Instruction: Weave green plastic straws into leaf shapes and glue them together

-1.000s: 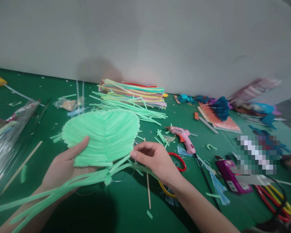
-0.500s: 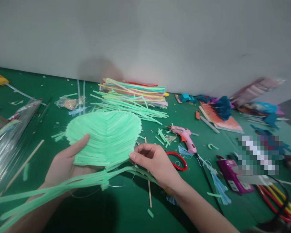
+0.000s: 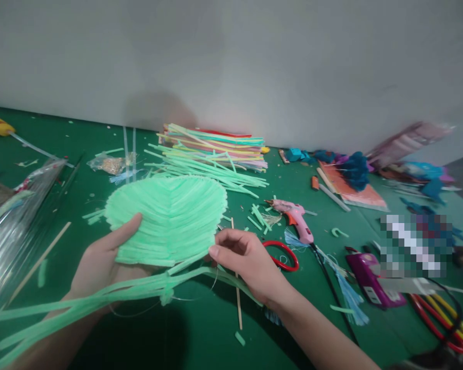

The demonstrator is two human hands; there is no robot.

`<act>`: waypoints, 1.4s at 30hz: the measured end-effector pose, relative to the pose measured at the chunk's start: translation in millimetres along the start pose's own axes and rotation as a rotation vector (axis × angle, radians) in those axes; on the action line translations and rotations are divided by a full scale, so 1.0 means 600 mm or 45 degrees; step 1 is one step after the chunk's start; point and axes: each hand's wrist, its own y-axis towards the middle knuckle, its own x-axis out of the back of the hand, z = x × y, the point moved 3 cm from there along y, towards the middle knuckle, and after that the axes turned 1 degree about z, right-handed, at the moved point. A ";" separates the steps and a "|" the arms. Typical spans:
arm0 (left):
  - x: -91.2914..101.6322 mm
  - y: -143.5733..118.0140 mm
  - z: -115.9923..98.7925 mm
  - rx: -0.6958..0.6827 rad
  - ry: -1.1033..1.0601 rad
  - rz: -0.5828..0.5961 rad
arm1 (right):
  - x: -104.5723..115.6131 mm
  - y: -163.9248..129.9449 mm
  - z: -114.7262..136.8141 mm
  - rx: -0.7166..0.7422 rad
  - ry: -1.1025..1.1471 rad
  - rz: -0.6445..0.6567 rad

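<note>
A broad mint-green leaf (image 3: 170, 216) made of pipe cleaners is held up over the table, its ribs running out from a middle line. My left hand (image 3: 104, 257) grips it from the left, thumb on top and fingers underneath. My right hand (image 3: 247, 262) pinches the end of a green pipe cleaner (image 3: 187, 263) at the leaf's lower right edge. Below the leaf, a bundle of long green pipe cleaners (image 3: 96, 295) crosses my left wrist, with a small knot at its middle. A thin clear thread (image 3: 200, 295) loops beneath it.
Behind the leaf lies a pile of coloured pipe cleaners (image 3: 216, 154). A pink glue gun (image 3: 299, 221), red-handled scissors (image 3: 285, 257) and a purple device (image 3: 372, 280) lie to the right. Clear plastic wrap (image 3: 19, 231) and a wooden stick (image 3: 40, 262) are at left. Green offcuts are scattered about.
My right hand has shifted very slightly right and down with the pipe cleaner end. The leaf and my left hand have hardly moved.
</note>
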 end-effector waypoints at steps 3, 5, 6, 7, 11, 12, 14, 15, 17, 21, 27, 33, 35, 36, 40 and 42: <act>-0.003 -0.003 -0.001 0.015 -0.023 0.003 | -0.001 0.000 -0.002 -0.005 0.004 0.002; -0.005 -0.007 -0.002 0.037 -0.020 0.029 | -0.001 0.000 -0.004 -0.005 -0.006 0.007; -0.006 -0.008 -0.002 0.044 -0.015 0.040 | -0.001 0.000 -0.004 -0.005 -0.014 0.010; -0.006 -0.010 -0.003 0.047 -0.012 0.046 | -0.001 0.000 -0.004 -0.002 -0.024 0.015; -0.005 -0.011 -0.006 0.015 -0.051 0.085 | 0.000 0.001 -0.006 -0.013 -0.050 0.022; -0.004 -0.010 -0.007 0.018 -0.068 0.103 | 0.001 0.001 -0.007 -0.017 -0.047 0.017; -0.002 -0.009 -0.006 0.042 -0.106 0.129 | 0.001 0.002 -0.008 -0.021 -0.031 0.004; 0.000 -0.007 -0.006 0.055 -0.123 0.134 | 0.000 0.002 -0.009 -0.020 -0.024 -0.003; 0.006 -0.005 -0.006 0.065 -0.135 0.138 | -0.001 0.003 -0.011 -0.018 -0.019 -0.022; 0.014 -0.001 -0.010 0.021 -0.131 0.189 | -0.002 0.002 -0.013 -0.038 -0.016 -0.036; 0.013 -0.003 -0.007 0.162 -0.140 0.259 | 0.021 0.007 -0.002 -0.011 0.192 0.010; 0.019 0.001 -0.008 0.056 -0.161 0.237 | 0.042 0.017 0.003 0.132 0.210 -0.080; 0.016 -0.002 -0.009 0.106 -0.164 0.230 | 0.037 0.016 0.003 0.165 0.168 -0.008; 0.014 -0.004 -0.010 0.127 -0.161 0.229 | 0.034 0.014 0.003 0.172 0.139 0.032; 0.007 -0.010 -0.014 0.106 -0.133 0.229 | 0.022 0.005 0.002 0.107 -0.005 0.134; 0.006 -0.010 -0.014 0.082 -0.110 0.194 | 0.019 0.003 0.000 0.073 -0.028 0.135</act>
